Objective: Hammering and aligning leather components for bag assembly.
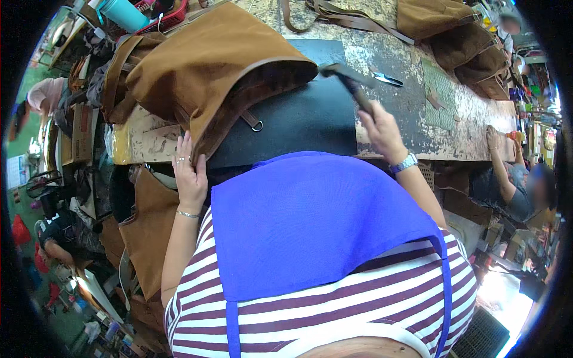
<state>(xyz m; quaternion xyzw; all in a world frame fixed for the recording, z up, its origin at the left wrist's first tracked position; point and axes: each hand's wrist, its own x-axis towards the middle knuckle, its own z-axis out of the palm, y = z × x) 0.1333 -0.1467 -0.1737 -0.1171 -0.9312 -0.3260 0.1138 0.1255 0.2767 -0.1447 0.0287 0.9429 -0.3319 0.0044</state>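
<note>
A large brown bag (197, 65) of suede-like material lies tilted on the bench, its dark-lined mouth facing me. A short strap with a metal D-ring (256, 126) sticks out of its rim over a black board (298, 119). My left hand (190, 170), wearing a ring and bracelet, rests against the bag's near lower corner with its fingers stretched out. My right hand (381, 128) is wrapped round the handle of a hammer (349, 79), raised to the right of the bag. The hammer's dark head is near the tip of the bag's mouth, apparently apart from it.
Light-blue-handled scissors or pliers (388, 79) lie on the worn bench (388, 51), beside a green cutting mat (439, 95). Leather straps (334, 15) and more brown bags (441, 24) lie farther back. A co-worker (507, 185) is at the right. Brown material (149, 227) hangs below left.
</note>
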